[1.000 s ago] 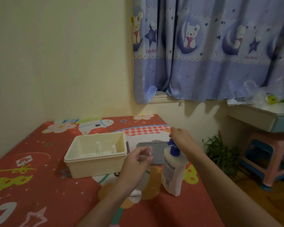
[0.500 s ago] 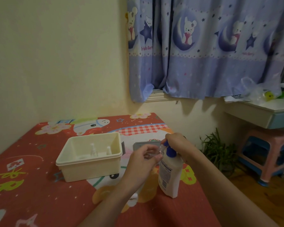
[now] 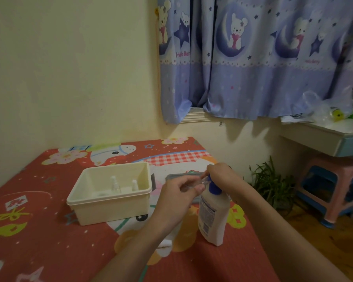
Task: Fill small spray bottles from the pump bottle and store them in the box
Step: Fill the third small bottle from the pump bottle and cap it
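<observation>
A small clear spray bottle [image 3: 204,181] is pinched in the fingers of the left hand [image 3: 178,197] and held tilted, its long axis running up and to the right, with its open mouth brought right against the nozzle of the pump bottle [image 3: 213,212]. The pump bottle stands upright near the right edge of the red patterned surface [image 3: 49,231], which may be a bed or a covered desk; this cannot be told. The right hand [image 3: 220,175] is laid over the blue pump head [image 3: 214,187], fingers curled down around it, so the head is largely hidden and how far it is depressed cannot be judged.

The coming press is judged to turn on one alignment: the spray bottle's mouth lies directly left of the nozzle, and its axis must stay in line with the spout so that liquid is delivered inside and not down the outside. Whether the mouth truly sits under the spout is too small to be confirmed. The fill level in the bottle cannot be read either.

The cream box [image 3: 110,192] sits to the left of both hands, toward the middle of the surface, and is nearer the left hand. Two small spray bottles [image 3: 123,186] stand upright inside it, so storing is taken to be partly done. A grey lid-like tray [image 3: 177,177] lies flat behind the hands.
</observation>
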Demonstrator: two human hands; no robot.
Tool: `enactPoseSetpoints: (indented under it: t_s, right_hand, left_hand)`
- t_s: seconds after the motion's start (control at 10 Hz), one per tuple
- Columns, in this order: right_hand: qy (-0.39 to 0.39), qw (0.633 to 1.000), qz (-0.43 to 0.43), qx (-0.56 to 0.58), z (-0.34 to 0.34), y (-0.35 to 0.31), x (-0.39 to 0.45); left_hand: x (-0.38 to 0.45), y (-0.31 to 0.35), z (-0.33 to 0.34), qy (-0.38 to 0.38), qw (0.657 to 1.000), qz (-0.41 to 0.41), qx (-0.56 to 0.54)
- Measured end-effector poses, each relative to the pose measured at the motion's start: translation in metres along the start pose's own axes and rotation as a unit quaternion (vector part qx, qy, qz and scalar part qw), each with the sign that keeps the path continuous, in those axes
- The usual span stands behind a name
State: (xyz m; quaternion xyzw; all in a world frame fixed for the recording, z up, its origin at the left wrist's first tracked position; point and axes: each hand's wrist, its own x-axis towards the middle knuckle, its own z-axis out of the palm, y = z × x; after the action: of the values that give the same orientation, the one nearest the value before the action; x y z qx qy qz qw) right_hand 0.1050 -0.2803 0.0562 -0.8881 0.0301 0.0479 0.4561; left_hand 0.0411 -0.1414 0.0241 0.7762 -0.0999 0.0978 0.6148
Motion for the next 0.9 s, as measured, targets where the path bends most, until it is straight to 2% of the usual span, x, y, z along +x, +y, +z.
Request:
enactPoseSetpoints:
  t_s: [0.1,0.2,0.3,0.6,0.7,0.9]
  right_hand:
    - [0.027,0.997,-0.009,-0.073,0.007,-0.002,-0.004]
    - [0.015,0.996,-0.01,-0.092,0.008,0.002,-0.002]
    - [0.01,1.0,0.02,0.02,0.001,-0.004,-0.002]
    - [0.026,0.998,0.003,-0.065,0.012,-0.003,-0.009]
    - [0.03,0.998,0.014,0.059,0.004,-0.003,-0.005]
    - [0.023,1.0,0.004,0.02,0.004,0.001,0.0]
  left_hand:
    - [0.0,-0.003,0.001,0.009,1.0,-0.001,0.015]
    - [-0.001,-0.006,0.001,0.013,1.0,0.003,0.025]
    - [-0.001,0.0,0.0,0.016,1.0,0.013,0.014]
    - [-0.002,-0.007,0.001,0.022,0.998,0.014,0.051]
    - [-0.002,-0.004,0.002,0.026,0.998,0.013,0.048]
    - [-0.003,-0.004,0.002,0.028,0.998,0.019,0.044]
